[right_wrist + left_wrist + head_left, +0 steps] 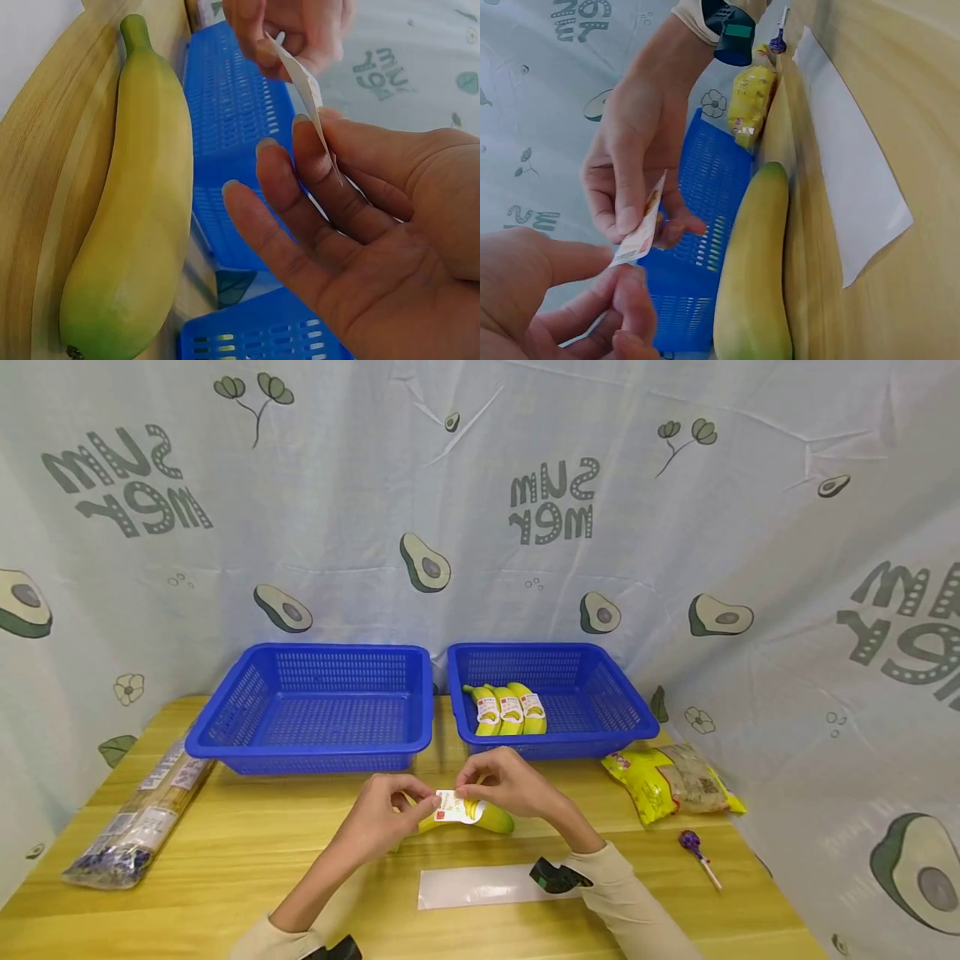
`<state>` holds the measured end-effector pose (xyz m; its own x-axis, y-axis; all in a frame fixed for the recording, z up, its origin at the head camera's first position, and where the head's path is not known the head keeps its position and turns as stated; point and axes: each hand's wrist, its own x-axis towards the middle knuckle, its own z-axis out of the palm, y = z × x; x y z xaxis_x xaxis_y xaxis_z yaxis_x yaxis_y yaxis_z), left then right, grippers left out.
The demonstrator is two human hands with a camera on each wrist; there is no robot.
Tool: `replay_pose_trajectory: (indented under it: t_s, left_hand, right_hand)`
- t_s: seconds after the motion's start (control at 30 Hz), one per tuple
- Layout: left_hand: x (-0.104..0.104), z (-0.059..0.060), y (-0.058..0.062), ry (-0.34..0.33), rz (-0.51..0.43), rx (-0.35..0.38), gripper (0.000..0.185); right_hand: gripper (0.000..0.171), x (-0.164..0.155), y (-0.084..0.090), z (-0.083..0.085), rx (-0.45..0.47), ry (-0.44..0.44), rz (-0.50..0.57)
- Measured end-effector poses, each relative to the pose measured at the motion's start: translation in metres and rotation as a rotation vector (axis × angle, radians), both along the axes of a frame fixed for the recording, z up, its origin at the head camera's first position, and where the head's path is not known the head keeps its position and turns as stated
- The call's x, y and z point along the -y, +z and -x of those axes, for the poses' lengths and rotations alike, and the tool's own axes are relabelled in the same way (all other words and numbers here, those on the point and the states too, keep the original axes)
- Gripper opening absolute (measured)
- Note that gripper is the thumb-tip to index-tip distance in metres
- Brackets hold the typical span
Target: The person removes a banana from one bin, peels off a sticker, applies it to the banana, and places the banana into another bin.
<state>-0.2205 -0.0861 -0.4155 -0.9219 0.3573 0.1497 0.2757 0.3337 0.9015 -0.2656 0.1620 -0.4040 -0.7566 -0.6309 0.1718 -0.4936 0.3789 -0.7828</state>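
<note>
A yellow banana (491, 818) with a green tip lies on the wooden table (262, 843), in front of two blue baskets. Just above it, both hands hold a small white printed label (452, 806). My left hand (429, 800) pinches its left end between thumb and fingers. My right hand (471, 789) pinches the other end. In the left wrist view the label (639, 229) stands edge-on between the left hand (611, 289) and the right hand (641, 217), beside the banana (757, 270). The right wrist view shows the label (304, 86), the banana (135, 187) and the right hand (322, 161).
The left blue basket (307, 750) is empty. The right basket (562, 745) holds three labelled bananas (510, 710). A white backing strip (480, 887) lies near the table's front. A yellow snack bag (671, 781) and a lollipop (693, 847) lie right; a long packet (142, 818) lies left.
</note>
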Motion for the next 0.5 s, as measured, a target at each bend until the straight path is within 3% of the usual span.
replay_pose_trajectory:
  t_s: [0.23, 0.5]
  left_hand:
    - [-0.009, 0.009, -0.008, 0.110, -0.024, 0.018, 0.008]
    - [-0.016, 0.015, -0.020, 0.204, 0.000, -0.030, 0.011]
  right_hand:
    - [0.007, -0.001, -0.006, 0.003, -0.008, -0.024, 0.017]
    - [0.005, -0.008, -0.014, 0.007, -0.045, -0.148, -0.046]
